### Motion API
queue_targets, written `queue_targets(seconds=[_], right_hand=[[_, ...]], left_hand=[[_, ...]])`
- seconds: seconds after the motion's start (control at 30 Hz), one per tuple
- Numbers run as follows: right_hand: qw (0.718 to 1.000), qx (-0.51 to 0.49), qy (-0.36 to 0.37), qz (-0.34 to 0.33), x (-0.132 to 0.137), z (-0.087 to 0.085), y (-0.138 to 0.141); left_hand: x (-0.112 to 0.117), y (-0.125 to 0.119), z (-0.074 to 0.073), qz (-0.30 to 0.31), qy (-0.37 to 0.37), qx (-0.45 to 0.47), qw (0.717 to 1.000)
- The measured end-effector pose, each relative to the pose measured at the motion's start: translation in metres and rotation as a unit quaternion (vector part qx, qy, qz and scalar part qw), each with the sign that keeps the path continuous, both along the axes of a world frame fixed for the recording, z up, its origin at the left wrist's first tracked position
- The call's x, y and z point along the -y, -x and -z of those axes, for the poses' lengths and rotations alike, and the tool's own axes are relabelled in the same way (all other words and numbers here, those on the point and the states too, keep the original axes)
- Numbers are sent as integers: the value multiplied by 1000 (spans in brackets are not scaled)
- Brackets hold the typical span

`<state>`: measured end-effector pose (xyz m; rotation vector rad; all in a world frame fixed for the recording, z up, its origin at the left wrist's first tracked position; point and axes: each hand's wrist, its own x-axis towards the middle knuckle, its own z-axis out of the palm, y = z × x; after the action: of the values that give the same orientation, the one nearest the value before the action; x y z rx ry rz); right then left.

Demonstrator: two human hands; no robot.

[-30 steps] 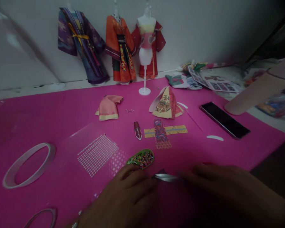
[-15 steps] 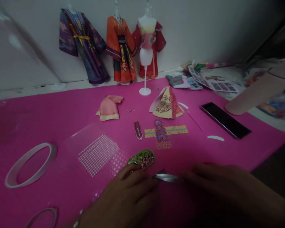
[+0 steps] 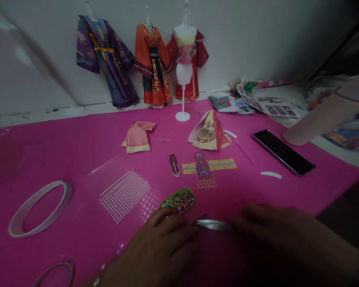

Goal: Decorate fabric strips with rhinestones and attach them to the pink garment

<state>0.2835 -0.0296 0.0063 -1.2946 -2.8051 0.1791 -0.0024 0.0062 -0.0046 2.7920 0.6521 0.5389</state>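
My left hand (image 3: 161, 247) is low in the middle of the head view, its fingertips closed at a small dark piece (image 3: 206, 216), apparently fabric. Its exact edges are lost in shadow. From the right, my right hand (image 3: 278, 235) grips scissors (image 3: 214, 225), whose silver blades point left and lie close together across the dark piece. A bit of red shows by the right fingers; the rest of the handle is hidden. Just beyond my left fingers sits a green dish of colourful beads (image 3: 182, 200). A sheet of small gems (image 3: 125, 196) lies left of it.
Beyond lie crossed fabric strips (image 3: 204, 171), a beaded dark red strip (image 3: 174, 165), a pink doll top (image 3: 138, 137) and a patterned skirt (image 3: 208, 133). A phone (image 3: 283, 152) is at right, a tape ring (image 3: 14, 227) at left. A mini mannequin (image 3: 184, 73) and dressed dolls stand behind.
The view has shifted very slightly, so the scene sits a little lower. Both hands, the scissors and the dark piece keep nearly the same places.
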Motion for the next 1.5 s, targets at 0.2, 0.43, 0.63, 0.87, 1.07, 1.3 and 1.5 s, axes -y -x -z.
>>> queue_targets(seconds=[0.2, 0.43, 0.63, 0.87, 1.07, 1.3, 1.5], right_hand=[[1000, 12, 12, -8, 0, 3, -9], [995, -88, 34, 39, -15, 2, -11], [967, -233, -68, 79, -40, 23, 22], [946, -298, -106, 67, -47, 42, 32], [933, -331, -127, 59, -50, 40, 36], [930, -343, -124, 48, -51, 39, 36], [932, -343, -114, 31, -50, 38, 34]], left_hand=[[6, -3, 6, -29, -3, -4, 1000], [3, 0, 7, 1, 19, 11, 1000], [-3, 3, 5, 3, 42, 84, 996], [-6, 17, 5, -159, 29, 152, 975], [-8, 18, 12, -235, 24, 71, 969], [-6, 16, 13, -243, 30, 51, 968], [-6, 15, 13, -249, 45, 65, 965]])
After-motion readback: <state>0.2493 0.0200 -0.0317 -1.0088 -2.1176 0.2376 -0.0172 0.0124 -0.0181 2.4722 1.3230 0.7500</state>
